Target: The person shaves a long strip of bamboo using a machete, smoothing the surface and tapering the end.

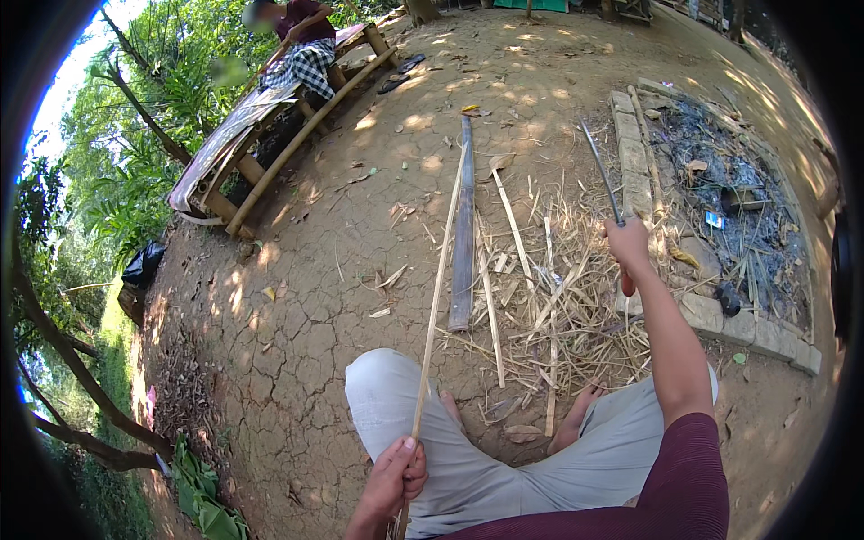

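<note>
Left hand: fingers wrapped round the near end of a thin bamboo strip; held low by the left knee
Bamboo strip: long, pale and narrow; runs from the left hand up and away over the cracked ground, its far end near the top of a split bamboo pole
Right hand: arm stretched out to the right; fingers closed round the handle of a long knife, blade pointing up and away
Handling: the strip looks light and springy, likely to whip and bend if gripped only at one end; edges probably sharp and splintery, so a grip on the flat faces seems safer than on the edges
Around: shavings and slivers heaped before the crossed legs; an ash pit edged with bricks to the right; a bamboo bench at upper left with another person seated on it
</note>
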A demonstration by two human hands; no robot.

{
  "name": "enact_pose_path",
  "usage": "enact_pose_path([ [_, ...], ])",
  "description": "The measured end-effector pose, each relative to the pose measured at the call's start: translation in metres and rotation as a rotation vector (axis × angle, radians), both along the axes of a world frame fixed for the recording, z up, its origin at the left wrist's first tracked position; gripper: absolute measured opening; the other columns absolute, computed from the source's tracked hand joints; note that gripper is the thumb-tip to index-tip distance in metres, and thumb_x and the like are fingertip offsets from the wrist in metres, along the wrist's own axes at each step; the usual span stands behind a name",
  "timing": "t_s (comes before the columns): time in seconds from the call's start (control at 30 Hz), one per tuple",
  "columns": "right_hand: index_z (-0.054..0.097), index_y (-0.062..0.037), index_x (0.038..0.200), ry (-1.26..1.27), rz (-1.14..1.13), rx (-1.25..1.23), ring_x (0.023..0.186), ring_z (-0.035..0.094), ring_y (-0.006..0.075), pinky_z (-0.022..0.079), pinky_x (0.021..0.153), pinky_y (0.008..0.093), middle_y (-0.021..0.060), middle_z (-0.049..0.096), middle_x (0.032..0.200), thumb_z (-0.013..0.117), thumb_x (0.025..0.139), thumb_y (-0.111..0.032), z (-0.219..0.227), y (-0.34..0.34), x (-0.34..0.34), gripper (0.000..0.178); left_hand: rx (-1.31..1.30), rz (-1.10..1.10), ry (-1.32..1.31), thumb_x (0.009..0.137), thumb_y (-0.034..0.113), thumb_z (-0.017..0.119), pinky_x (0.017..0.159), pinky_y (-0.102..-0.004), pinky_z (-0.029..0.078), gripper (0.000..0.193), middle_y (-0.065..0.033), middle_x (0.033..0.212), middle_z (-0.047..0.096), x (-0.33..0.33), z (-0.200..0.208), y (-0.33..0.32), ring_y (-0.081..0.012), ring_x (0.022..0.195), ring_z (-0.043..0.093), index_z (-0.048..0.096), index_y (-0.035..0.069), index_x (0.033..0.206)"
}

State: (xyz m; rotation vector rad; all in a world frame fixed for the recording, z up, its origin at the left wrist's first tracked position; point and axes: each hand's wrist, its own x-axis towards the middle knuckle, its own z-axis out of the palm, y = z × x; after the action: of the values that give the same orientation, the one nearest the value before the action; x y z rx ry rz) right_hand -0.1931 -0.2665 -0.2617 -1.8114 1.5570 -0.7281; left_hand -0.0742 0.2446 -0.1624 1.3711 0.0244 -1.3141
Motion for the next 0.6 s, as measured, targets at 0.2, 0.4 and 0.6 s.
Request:
enact_pose_path([
  [0.2,0.07,0.0018,0.082,-0.167,0.476,-0.013,0.049,0.056,0.0205,0.043,0.05,0.0364,0.0103,0.06,0.057,0.064,0.087,-0.029,0.087,0.119,0.034,0.032,-0.072,-0.093,-0.182,0.106,0.032,0.043,0.039,-0.0216,0.019,0.026,0.0028,0.065,0.034,0.032,0.008,-0.077,-0.0046,0.046,0.026,0.045,0.01,0.093],
  [0.4,0.064,-0.007,0.081,-0.038,0.834,-0.704,0.06,0.066,0.0265,0.051,0.054,0.0391,0.0088,0.063,0.067,0.07,0.076,-0.021,0.095,0.176,0.025,0.017,-0.119,-0.16,-0.231,0.107,0.036,0.039,0.039,-0.0209,0.019,0.029,0.0026,0.067,0.037,0.025,0.036,-0.153,-0.0048,0.048,0.029,0.043,0.012,0.089],
  [0.6,0.062,-0.0092,0.077,-0.159,0.758,-0.906,0.059,0.066,0.024,0.049,0.054,0.0381,0.0059,0.063,0.066,0.071,0.072,-0.018,0.082,0.159,0.026,0.013,-0.092,-0.222,-0.8,0.107,0.034,0.037,0.043,-0.0225,0.026,0.033,0.004,0.065,0.039,-0.005,0.023,-0.178,-0.0048,0.05,0.034,0.043,0.01,0.085],
])
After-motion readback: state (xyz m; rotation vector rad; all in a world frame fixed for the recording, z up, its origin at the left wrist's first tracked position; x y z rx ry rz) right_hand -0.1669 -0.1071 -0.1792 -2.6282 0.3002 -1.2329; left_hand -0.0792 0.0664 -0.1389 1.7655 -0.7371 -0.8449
